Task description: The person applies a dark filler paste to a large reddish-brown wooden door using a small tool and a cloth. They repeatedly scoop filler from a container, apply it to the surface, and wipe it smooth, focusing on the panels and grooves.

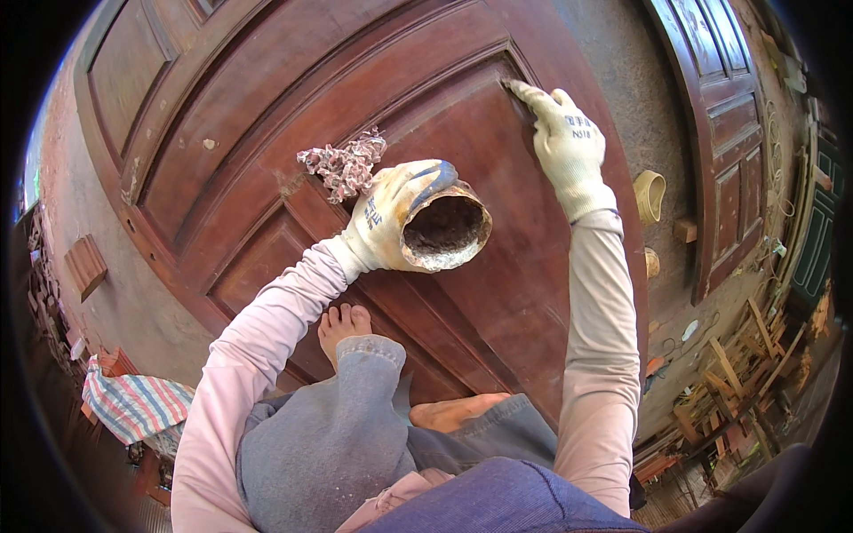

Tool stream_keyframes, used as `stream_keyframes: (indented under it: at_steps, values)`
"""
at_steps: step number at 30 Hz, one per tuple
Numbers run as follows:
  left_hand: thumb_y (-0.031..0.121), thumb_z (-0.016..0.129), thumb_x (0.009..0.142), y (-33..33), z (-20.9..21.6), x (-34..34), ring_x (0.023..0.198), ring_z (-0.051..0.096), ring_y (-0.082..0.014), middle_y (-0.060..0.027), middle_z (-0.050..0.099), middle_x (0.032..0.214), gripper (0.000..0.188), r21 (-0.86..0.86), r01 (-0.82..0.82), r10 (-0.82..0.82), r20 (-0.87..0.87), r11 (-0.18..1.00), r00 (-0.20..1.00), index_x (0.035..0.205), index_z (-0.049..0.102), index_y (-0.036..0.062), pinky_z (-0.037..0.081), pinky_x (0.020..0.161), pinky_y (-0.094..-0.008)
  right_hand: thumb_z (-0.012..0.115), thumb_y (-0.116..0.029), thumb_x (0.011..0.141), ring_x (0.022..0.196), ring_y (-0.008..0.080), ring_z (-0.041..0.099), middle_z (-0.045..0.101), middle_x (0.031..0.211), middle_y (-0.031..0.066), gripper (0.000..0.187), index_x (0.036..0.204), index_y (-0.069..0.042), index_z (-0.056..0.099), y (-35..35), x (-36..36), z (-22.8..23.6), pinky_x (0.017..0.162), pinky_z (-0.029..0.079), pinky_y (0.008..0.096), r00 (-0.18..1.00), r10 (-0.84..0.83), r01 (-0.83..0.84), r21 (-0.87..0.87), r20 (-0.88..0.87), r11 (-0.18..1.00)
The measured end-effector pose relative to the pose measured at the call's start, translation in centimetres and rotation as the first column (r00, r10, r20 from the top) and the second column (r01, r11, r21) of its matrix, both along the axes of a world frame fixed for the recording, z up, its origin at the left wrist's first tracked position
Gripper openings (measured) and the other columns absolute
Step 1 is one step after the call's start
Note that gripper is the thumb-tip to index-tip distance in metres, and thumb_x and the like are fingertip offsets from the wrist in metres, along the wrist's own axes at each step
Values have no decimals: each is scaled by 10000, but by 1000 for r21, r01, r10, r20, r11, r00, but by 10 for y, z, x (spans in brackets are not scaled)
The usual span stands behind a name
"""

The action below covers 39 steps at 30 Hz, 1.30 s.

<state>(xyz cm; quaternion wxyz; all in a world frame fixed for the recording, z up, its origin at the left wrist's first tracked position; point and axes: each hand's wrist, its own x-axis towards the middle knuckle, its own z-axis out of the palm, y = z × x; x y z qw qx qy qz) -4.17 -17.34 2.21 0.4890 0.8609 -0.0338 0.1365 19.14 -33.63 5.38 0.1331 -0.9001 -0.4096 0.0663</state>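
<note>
My left hand [391, 213], in a cream knit glove, is closed around the side of a round can [444, 258]. Its mouth tilts toward me, showing a dark brown inside and a crusted, stained rim. A crumpled red-and-white patterned cloth [345, 167] lies against the wooden door just beyond that hand. My right hand [569, 133], gloved the same way, reaches to the upper corner of a recessed panel on the reddish-brown door [569, 44]. One finger points into the dark moulding corner; the others curl under, and whatever they may hold is hidden.
My bare feet [342, 330] rest on the door. Another panelled door [724, 133] lies at the right, beside a yellowish slipper [649, 195] and a small wood block [685, 231]. Scrap wood [729, 373] is heaped at lower right. At left are a wood block [86, 266] and a striped sack [138, 400].
</note>
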Motion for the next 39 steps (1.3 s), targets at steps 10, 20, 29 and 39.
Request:
stream_keyframes:
  at_steps: [10, 20, 29, 39]
  values:
    - [373, 959, 578, -1, 2, 1, 1208, 612, -348, -147, 586, 1363, 990, 10, -26, 26, -1, 1000, 1000, 1415, 515, 86, 478, 1000, -461, 612, -83, 889, 892, 283, 692, 652, 953, 56, 427, 1244, -304, 696, 1, 0, 16, 757, 540, 420, 1000, -9, 8, -78, -8, 997]
    - [391, 967, 553, -1, -5, -1, 1238, 581, -356, -153, 547, 1390, 1064, -26, 6, -5, 32, 1000, 999, 1432, 449, 88, 464, 1006, -479, 545, -19, 941, 951, 294, 701, 696, 1031, 96, 350, 1228, -157, 692, -6, -10, 54, 820, 550, 390, 998, -21, 16, -89, -53, 996]
    - [425, 963, 554, -2, -6, -6, 1241, 585, -355, -152, 566, 1375, 1066, 24, -35, 36, -10, 999, 999, 1432, 472, 73, 473, 1012, -477, 659, -6, 928, 618, 283, 673, 672, 765, 104, 124, 993, -60, 569, -23, -99, 133, 571, 514, 349, 898, 69, 23, 204, -435, 979]
    - [367, 945, 569, -10, 4, 2, 1163, 629, -378, -165, 635, 1256, 928, -30, -79, 80, 24, 996, 997, 1343, 541, 53, 504, 988, -486, 738, -143, 900, 572, 290, 650, 662, 756, 85, 576, 1402, -22, 485, 1, -151, 90, 559, 521, 363, 1000, 6, -6, -16, -1, 1000]
